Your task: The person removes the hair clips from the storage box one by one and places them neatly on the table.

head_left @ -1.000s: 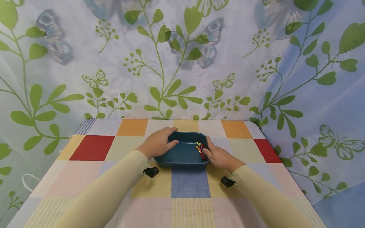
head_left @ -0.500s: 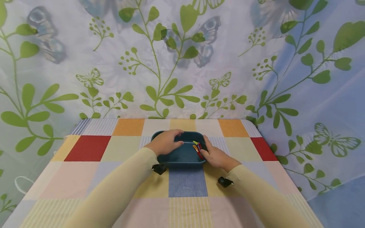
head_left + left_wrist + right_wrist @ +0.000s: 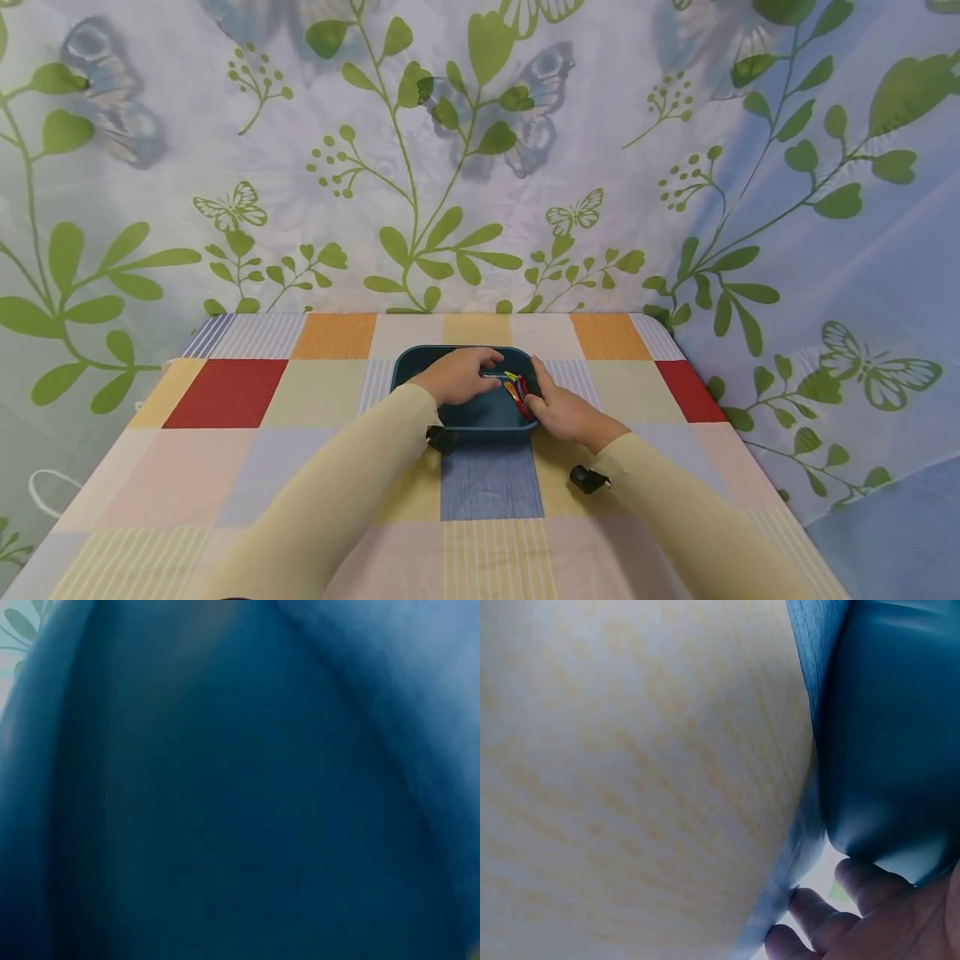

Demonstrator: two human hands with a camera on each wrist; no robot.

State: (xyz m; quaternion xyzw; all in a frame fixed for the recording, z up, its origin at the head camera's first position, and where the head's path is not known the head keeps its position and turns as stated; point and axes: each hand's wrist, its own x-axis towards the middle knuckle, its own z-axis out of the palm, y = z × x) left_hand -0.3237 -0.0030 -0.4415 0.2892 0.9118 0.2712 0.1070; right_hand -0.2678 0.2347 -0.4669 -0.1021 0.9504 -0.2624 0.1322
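A dark blue tray [image 3: 487, 414] with rounded corners and raised sides stands on the table. Inside, by its right wall, lie several small slender pieces [image 3: 517, 396] in red, orange and yellow-green, too small to name. My left hand [image 3: 459, 377] hovers over the tray, thumb and fingers apart, just left of these pieces. The right hand [image 3: 566, 410] holds the tray's right side, thumb over the rim and fingers outside. In the right wrist view, its fingers [image 3: 817, 919] lie along the tray's outer wall [image 3: 892, 735]. Only the blurred tray interior [image 3: 262, 787] fills the left wrist view.
A patchwork cloth [image 3: 491, 479] covers the table. Behind and to the right hangs a curtain [image 3: 420, 183] printed with leaves and butterflies. A small black wrist camera sits under each sleeve, the right camera [image 3: 588, 479] close over the cloth. A white cord [image 3: 45, 492] loops at the left.
My left hand has moved right from the tray's left rim to over its interior, towards the small coloured pieces. The right hand keeps its hold on the tray. The view has shifted slightly.
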